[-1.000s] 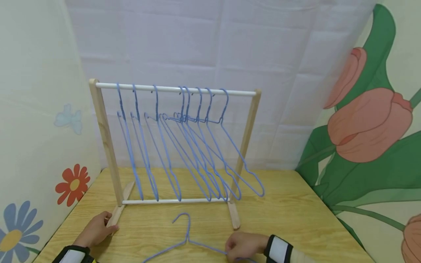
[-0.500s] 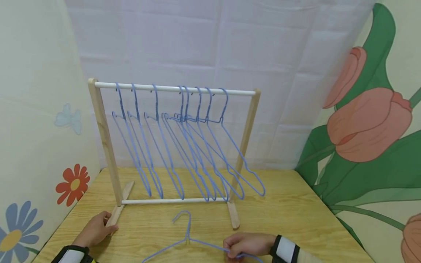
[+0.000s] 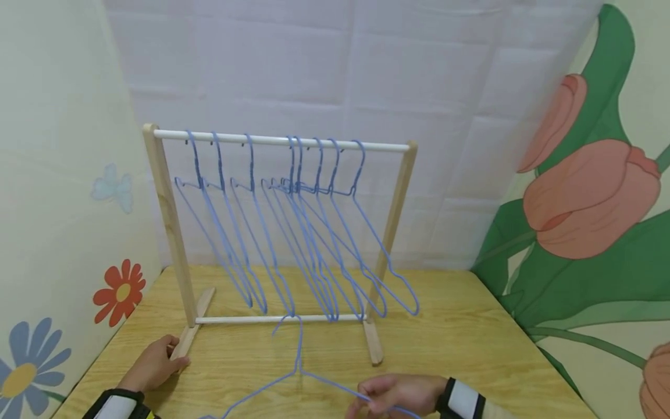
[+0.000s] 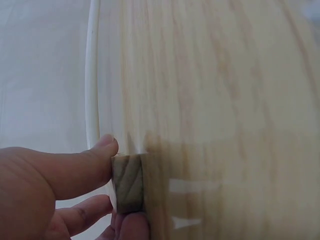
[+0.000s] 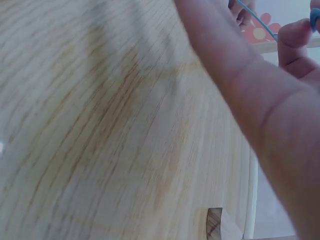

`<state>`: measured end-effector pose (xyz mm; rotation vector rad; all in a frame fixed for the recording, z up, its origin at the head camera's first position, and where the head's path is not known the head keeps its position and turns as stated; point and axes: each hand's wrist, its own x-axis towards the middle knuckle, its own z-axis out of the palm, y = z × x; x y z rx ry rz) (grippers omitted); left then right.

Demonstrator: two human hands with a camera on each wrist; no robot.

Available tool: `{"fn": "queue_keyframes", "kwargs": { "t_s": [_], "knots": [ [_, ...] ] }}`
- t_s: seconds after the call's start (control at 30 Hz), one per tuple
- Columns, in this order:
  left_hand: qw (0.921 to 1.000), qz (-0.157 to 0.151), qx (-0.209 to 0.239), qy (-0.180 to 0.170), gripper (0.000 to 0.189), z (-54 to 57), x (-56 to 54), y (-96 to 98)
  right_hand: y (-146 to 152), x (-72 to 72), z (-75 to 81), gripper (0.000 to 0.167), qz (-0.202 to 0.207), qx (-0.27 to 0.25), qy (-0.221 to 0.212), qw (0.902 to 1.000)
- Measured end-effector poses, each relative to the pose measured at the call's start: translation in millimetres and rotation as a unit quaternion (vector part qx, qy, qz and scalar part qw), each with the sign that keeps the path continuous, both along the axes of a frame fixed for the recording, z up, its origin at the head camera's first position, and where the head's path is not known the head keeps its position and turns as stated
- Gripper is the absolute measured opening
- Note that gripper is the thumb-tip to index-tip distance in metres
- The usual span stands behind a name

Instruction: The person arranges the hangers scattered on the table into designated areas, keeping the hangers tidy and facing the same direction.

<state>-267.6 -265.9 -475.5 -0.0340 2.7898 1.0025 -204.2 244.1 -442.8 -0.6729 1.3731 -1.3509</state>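
Observation:
My left hand (image 3: 152,364) grips the front end of the left wooden foot (image 3: 184,342) of a small clothes rack (image 3: 168,215). In the left wrist view the thumb lies over the foot's squared end (image 4: 128,182), with fingers beside and under it. Thumb and fingers of my right hand (image 3: 400,393) pinch the right arm of a blue wire clothes hanger (image 3: 267,385), near the table's front. Its hook points up, in front of the rack's lower bar; the bottom of the hanger is out of frame. In the right wrist view, a bit of blue wire (image 5: 257,19) shows behind a large finger.
Several blue hangers (image 3: 252,169) hang from the rack's white top bar (image 3: 384,146), crowded toward the middle and right. The rack stands on a wood-grain table (image 3: 445,337). A white cloth (image 3: 419,70) hangs behind, with flower-printed panels (image 3: 591,198) at both sides.
My right hand has raised the hanger, its hook now level with the lower bar. The left-side hangers on the rack have swung, their near ends shifting right. My left hand stays put.

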Motion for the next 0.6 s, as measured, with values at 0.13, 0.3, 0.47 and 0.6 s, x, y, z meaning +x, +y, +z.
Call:
{"fn": "queue_keyframes", "kwargs": {
  "t_s": [0.13,0.3,0.47,0.6],
  "knots": [
    [0.9999,-0.007,-0.003,0.013,0.044,0.3,1.0,1.7,1.8,0.8,0.6,0.014,0.004,-0.008,-0.02,0.9998],
    [0.9999,-0.007,-0.002,0.013,0.044,-0.3,1.0,2.7,4.7,0.2,-0.5,0.033,0.017,-0.015,-0.001,0.9997],
    [0.9999,-0.006,0.003,0.012,0.046,-2.4,0.2,1.6,5.9,0.5,-1.7,0.041,0.025,-0.024,0.018,0.9992],
    [0.9999,-0.006,-0.001,0.012,0.044,0.1,1.0,2.3,5.3,1.2,-3.0,0.052,0.029,-0.029,0.046,0.9981]
  ]
}}
